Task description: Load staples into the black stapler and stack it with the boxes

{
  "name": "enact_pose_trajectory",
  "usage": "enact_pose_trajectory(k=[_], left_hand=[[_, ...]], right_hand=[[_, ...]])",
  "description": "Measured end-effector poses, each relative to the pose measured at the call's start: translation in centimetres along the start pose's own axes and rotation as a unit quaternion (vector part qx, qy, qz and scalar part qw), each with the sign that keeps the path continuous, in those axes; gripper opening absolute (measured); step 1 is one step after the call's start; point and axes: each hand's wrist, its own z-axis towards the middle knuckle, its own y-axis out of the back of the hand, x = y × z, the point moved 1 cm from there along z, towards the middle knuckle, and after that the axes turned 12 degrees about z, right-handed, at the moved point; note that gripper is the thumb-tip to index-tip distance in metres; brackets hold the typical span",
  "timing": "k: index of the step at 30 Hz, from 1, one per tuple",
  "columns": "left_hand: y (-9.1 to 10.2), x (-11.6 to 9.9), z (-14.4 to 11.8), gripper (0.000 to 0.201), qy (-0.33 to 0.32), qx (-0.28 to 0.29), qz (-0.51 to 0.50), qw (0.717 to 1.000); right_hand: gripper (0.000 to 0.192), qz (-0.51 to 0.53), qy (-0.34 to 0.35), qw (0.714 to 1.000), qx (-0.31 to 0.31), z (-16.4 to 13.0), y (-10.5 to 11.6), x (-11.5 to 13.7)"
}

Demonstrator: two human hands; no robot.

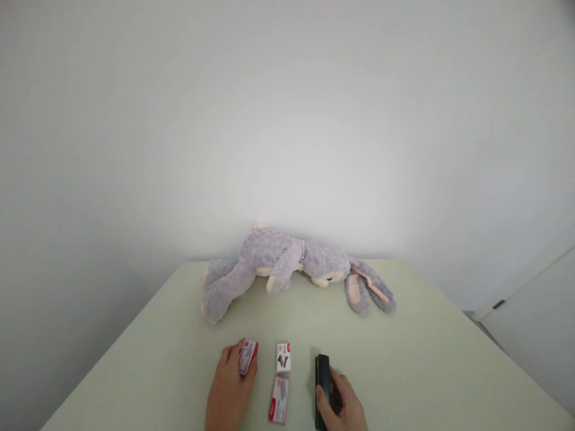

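Black stapler (322, 383) is lying with its long axis toward twelve o'clock in my right grip (341, 407), while my left grip (230, 389) is clasping the red-and-white box (247, 357) at nine o'clock of it.

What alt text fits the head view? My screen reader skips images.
On a pale green table, the left hand holds a small red-and-white box and the right hand grips a black stapler. Two more small boxes lie between them; a grey plush rabbit lies behind.
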Motion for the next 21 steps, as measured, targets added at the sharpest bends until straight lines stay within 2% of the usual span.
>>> enact_pose_trajectory(k=[2, 4, 9, 12, 15, 18, 21], left_hand=[[0.1, 0.2, 0.4, 0.047, -0.014, -0.020, 0.006, 1.000], [0.2, 1.0, -0.4, 0.050, -0.025, -0.030, 0.028, 0.999], [0.5, 3.7, -4.7, 0.045, -0.072, 0.007, 0.116, 0.991], [0.3, 4.1, -5.6, 0.047, -0.076, 0.016, 0.163, 0.984], [0.1, 3.4, -5.0, 0.050, -0.073, -0.016, 0.180, 0.981], [-0.3, 1.6, -5.0, 0.045, -0.078, -0.057, 0.169, 0.981], [-1.6, -1.3, -5.8, 0.036, -0.125, -0.018, 0.129, 0.984]], right_hand=[[0.067, 0.002, -0.003, 1.000, 0.007, 0.1, 0.1, 0.2], [0.063, 0.010, -0.008, 1.000, 0.011, 0.1, 0.1, 0.3], [0.066, 0.039, -0.042, 0.998, 0.012, -0.2, -0.2, 0.4], [0.061, 0.026, -0.041, 0.998, 0.029, -0.3, 0.0, 0.8], [0.056, -0.013, -0.013, 0.998, 0.058, -0.3, 0.8, 1.4], [0.050, -0.050, 0.010, 0.995, 0.087, -0.2, 2.0, 1.7], [0.046, -0.079, 0.030, 0.991, 0.106, -0.1, 3.1, 1.7]])
